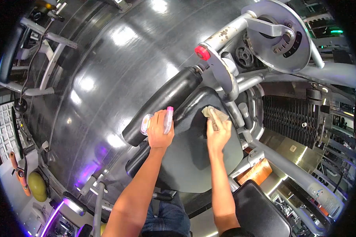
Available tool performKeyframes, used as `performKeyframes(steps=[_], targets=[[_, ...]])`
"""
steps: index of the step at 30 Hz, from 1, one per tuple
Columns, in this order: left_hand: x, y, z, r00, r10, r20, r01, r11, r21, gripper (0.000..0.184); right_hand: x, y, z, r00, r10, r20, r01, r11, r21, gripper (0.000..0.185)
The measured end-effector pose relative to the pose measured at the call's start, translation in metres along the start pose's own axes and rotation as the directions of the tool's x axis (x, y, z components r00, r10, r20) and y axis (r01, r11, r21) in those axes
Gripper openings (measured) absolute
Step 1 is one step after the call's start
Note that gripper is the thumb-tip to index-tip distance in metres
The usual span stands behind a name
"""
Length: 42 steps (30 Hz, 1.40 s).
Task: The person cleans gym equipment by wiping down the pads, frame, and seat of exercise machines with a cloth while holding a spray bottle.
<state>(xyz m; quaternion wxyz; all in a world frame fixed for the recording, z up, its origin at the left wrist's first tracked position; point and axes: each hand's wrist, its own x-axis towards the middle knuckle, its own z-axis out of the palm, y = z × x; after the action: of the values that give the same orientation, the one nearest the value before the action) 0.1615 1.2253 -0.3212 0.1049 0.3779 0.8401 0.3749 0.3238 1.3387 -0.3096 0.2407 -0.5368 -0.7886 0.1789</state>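
My left hand [159, 132] is closed around a clear spray bottle [169, 120] with a pink tip. Part of the bottle sticks out on the left side of the fingers, and the rest is hidden by the hand. It is over the near side of a black padded seat [189, 166], beside a long black roller pad [162, 103]. With its fingers pressed on a pale, crumpled cloth [220, 113], my right hand [218, 135] rests at the upper right of the seat. A darker patch shows on the seat just left of the cloth.
Right of the seat stands the machine's grey frame with a round numbered plate [280, 37] and a red knob [202, 53]. A weight stack [290, 118] is farther right. Another black pad [260, 211] lies at the lower right. Shiny dark flooring [107, 59] spreads left.
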Motion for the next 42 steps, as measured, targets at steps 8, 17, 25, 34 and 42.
performKeyframes(steps=[8, 17, 25, 34, 42], targets=[[0.001, -0.001, -0.003, 0.996, -0.049, -0.080, 0.042, 0.995, -0.088, 0.026, -0.072, -0.061, -0.001, 0.983, -0.110, 0.148, 0.094, 0.989, 0.110, 0.050], [-0.037, -0.034, -0.049, 0.984, -0.049, -0.174, -0.003, 0.958, -0.288, 0.019, -0.034, -0.017, -0.004, 0.961, -0.265, 0.077, 0.268, 0.963, -0.030, 0.050], [-0.091, -0.054, -0.095, 0.993, -0.053, -0.105, 0.053, 0.999, -0.001, 0.033, -0.059, -0.075, 0.017, 0.985, -0.169, 0.045, 0.168, 0.986, 0.018, 0.044], [-0.088, -0.057, -0.086, 0.998, -0.067, -0.015, 0.068, 0.998, 0.019, 0.035, -0.001, -0.082, -0.011, 0.789, -0.423, 0.445, 0.532, 0.833, -0.153, 0.038], [-0.087, -0.061, -0.083, 0.994, -0.092, -0.056, 0.094, 0.995, 0.028, 0.039, 0.052, -0.119, 0.013, 0.537, -0.347, 0.769, 0.671, 0.728, -0.140, 0.026]])
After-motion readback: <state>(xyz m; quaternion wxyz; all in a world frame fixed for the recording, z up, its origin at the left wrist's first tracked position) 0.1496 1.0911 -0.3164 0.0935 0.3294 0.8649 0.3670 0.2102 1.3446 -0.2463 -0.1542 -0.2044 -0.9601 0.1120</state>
